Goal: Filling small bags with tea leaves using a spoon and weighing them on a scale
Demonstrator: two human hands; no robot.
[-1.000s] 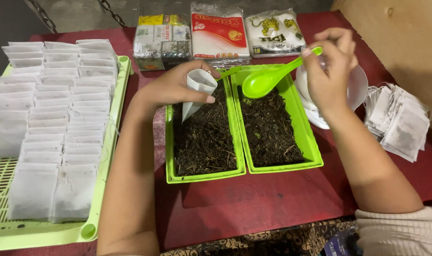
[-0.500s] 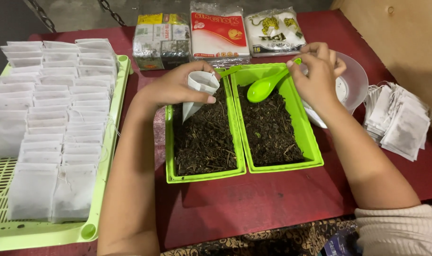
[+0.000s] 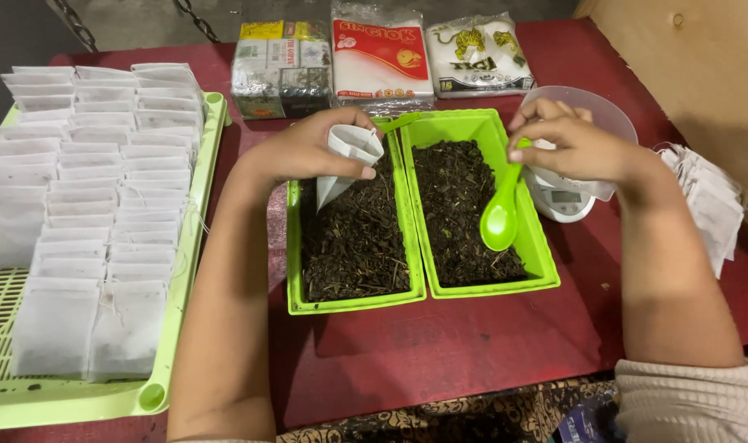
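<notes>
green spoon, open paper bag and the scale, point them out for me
spoon [image 3: 498, 223], head view, on the bowl of the spoon over the right tray
bag [image 3: 347, 148], head view, on its white side just below the open mouth
scale [image 3: 561, 199], head view, on the white base by its display

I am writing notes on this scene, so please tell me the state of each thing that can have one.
Left hand: grip shut on an open white bag, held over the left tray.
Right hand: grip shut on the green spoon, bowl down in the right tray.
Both trays: filled with dark dried leaves.
Rack: covered with rows of flat bags.
Packets: sealed, lying at the back.
Scale: a clear bowl on it.
</notes>
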